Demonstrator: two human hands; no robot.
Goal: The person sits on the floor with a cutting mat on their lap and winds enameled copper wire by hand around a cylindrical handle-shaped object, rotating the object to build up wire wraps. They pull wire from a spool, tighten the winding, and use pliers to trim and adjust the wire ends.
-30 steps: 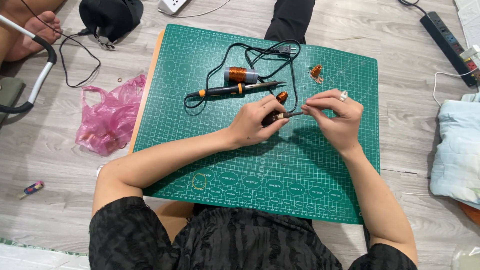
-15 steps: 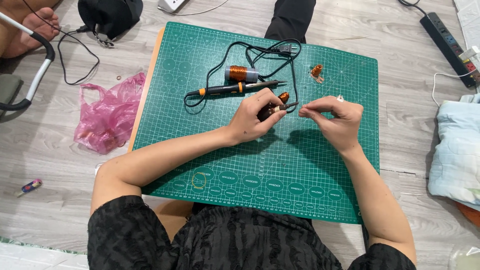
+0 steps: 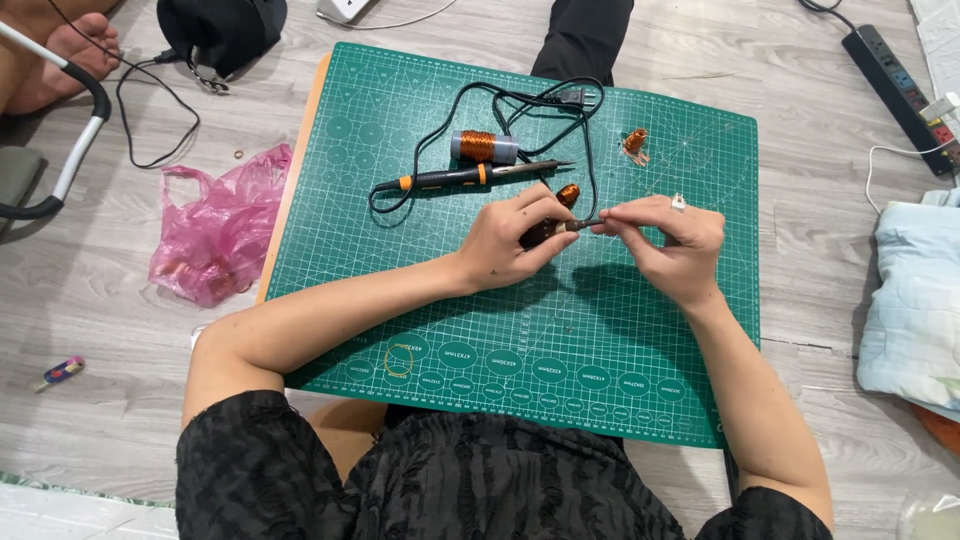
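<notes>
Over the green cutting mat (image 3: 560, 340) the left hand (image 3: 505, 240) grips a small dark tool (image 3: 545, 233), fingers closed round it; the right hand (image 3: 670, 240) pinches its tip, perhaps a thin wire. Just beyond lies a copper coil (image 3: 567, 194); farther, a soldering iron (image 3: 460, 177) and a copper wire spool (image 3: 483, 146).

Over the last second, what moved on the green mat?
Right hand pulled slightly back toward the body, fingertips meeting the left hand at the small dark copper-wound piece. Orange-handled soldering iron, copper wire spool and pink plastic bag stayed put.
</notes>
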